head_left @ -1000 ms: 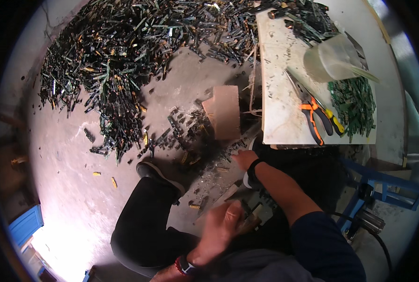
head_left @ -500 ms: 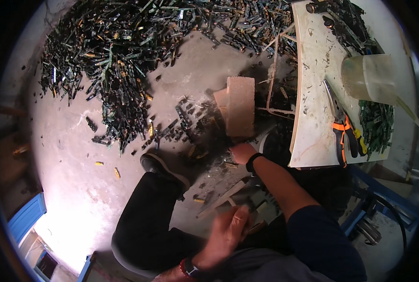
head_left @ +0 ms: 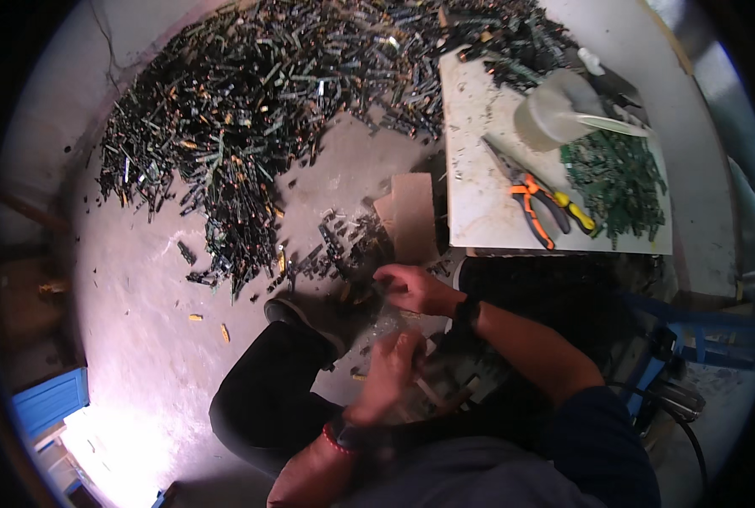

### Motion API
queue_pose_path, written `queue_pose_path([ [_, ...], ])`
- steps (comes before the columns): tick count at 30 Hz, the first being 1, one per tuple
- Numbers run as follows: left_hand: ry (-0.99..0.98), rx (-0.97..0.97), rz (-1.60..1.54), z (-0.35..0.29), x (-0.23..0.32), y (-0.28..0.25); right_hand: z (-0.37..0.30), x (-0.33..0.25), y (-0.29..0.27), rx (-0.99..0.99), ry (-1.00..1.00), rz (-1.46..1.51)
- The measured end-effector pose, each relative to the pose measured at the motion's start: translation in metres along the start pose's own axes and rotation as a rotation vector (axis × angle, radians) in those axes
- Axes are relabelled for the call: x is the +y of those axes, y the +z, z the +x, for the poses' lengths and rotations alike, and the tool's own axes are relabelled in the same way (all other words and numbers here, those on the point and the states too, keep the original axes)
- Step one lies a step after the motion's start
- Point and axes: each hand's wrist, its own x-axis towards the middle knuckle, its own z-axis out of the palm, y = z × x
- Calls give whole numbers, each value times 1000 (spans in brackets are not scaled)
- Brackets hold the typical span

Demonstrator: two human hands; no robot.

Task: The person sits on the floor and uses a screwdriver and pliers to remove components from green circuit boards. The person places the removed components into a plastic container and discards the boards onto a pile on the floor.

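My left hand (head_left: pixel 389 371), slightly blurred, is closed in front of my body. Whatever its fingers hold, if anything, is hidden. Farther forward, my right hand (head_left: pixel 420 290) is bent with its fingertips together, low over the floor by my shoe (head_left: pixel 300 322). A small dark bit may be at those fingertips; I cannot make it out. Just beyond the right hand stands a reddish brick (head_left: pixel 414 216), with a flat piece (head_left: pixel 384 213) leaning beside it. Small dark fragments (head_left: pixel 333 245) lie scattered left of the brick.
A large heap of dark strips (head_left: pixel 242 127) spreads over the far floor. On the white board (head_left: pixel 479 212) at right are orange-and-black pliers (head_left: pixel 530 193), a yellow-handled tool (head_left: pixel 576 213), a translucent plastic jug (head_left: pixel 551 110) and green strips (head_left: pixel 619 182). A blue frame (head_left: pixel 648 381) stands lower right.
My left hand has risen forward, nearer the right hand. The right hand has shifted slightly and its fingers show more. The whole view has turned, bringing more of the board into sight.
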Motion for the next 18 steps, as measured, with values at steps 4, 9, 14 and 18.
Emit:
queue_pose_path([
  [4,118,6,-1,-1,-13,2,-49,-65,-10,151,-172,-10],
  [9,20,132,-139,-22,-13,4,-109,-117,-14,218,-178,257],
  [14,72,43,-115,-49,-21,24,-150,-132,16,339,-265,380],
  [18,-130,-10,-566,-69,-38,50,-162,-125,33,350,-270,391],
])
